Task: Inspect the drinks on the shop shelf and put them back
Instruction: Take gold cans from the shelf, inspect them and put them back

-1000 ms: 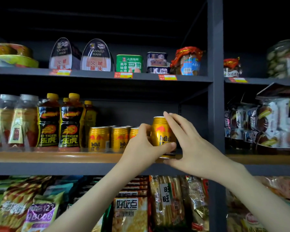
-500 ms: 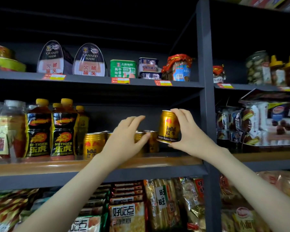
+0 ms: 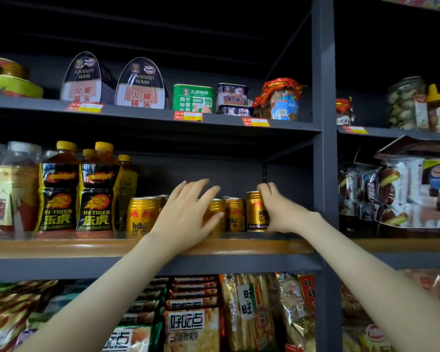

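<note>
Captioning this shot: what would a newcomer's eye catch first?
Two hands at the middle shelf: the right hand grips a gold can at the right end of the can row, and the left hand spreads open over neighbouring cans. Left of them stand black bottles with yellow caps; dome-shaped ham tins sit higher up.

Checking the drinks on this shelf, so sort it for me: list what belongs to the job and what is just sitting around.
Job: end gold can, other gold cans, Hi-Tiger bottles, drinks shelf.
Just lying about: canned ham tins, green tin, snack packets.
</note>
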A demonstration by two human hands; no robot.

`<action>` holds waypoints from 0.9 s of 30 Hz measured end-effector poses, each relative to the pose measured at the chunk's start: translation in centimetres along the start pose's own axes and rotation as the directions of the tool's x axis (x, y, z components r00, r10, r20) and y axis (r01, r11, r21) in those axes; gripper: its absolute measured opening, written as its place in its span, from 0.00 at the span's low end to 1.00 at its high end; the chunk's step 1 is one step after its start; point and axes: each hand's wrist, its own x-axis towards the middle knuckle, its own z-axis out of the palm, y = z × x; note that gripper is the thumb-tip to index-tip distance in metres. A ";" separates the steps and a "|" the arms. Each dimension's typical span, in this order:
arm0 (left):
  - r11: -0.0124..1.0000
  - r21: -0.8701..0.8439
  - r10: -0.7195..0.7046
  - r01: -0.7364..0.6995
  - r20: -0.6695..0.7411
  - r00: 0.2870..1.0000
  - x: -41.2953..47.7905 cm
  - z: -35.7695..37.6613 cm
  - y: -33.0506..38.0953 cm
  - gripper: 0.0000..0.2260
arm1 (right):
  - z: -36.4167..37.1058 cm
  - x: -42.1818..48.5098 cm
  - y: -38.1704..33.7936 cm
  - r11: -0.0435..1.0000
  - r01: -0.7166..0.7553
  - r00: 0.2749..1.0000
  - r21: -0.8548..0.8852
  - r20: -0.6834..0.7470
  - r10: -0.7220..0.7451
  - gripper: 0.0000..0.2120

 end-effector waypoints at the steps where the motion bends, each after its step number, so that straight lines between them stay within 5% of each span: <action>1: 1.000 0.014 0.008 -0.008 0.000 1.000 0.0 0.1 -0.1 0.27 | 0.3 0.4 0.1 1.000 -0.011 1.000 -0.024 0.018 0.011 0.44; 9: 0.994 0.097 0.047 -0.048 0.013 0.999 0.6 1.0 -1.5 0.27 | 1.8 2.6 1.0 0.998 -0.023 0.976 -0.062 0.215 0.036 0.52; 27: 0.971 0.096 0.228 -0.220 -0.083 0.970 0.4 2.2 -3.9 0.28 | 4.8 10.2 2.4 0.952 -0.056 0.937 -0.302 0.314 0.155 0.51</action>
